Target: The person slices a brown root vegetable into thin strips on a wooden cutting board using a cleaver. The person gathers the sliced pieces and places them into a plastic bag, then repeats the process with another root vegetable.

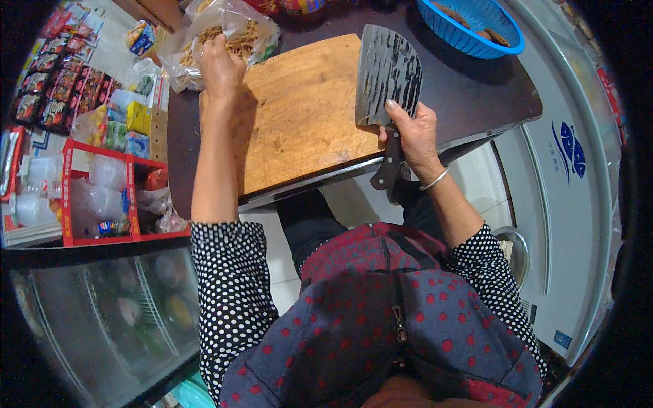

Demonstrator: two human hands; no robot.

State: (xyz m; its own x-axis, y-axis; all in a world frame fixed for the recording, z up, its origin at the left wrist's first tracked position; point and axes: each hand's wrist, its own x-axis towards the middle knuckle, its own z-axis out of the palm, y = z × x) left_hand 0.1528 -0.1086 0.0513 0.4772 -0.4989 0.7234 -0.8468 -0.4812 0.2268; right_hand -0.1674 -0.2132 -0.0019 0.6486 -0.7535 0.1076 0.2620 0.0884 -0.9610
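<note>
My right hand [414, 130] grips a cleaver by its dark riveted handle [390, 160], the thumb lying against the base of the blade. Its broad blade [390, 71], streaked dark and silver, points away from me over the right edge of a wooden cutting board [306, 107]. Past the board's far left corner, my left hand [222, 64] is at a clear plastic bag [178, 76] filled with brown dried strips [244, 41]. The fingertips are partly hidden, so whether they pinch any strips is unclear. No food lies on the visible part of the board.
A blue plastic basket [474, 30] with brown pieces stands at the dark table's [459, 97] far right. Left are a red-framed rack [99, 239] of packaged goods and a glass-fronted cabinet [112, 311]. A white freezer [556, 204] stands right, beside a metal bowl [518, 255].
</note>
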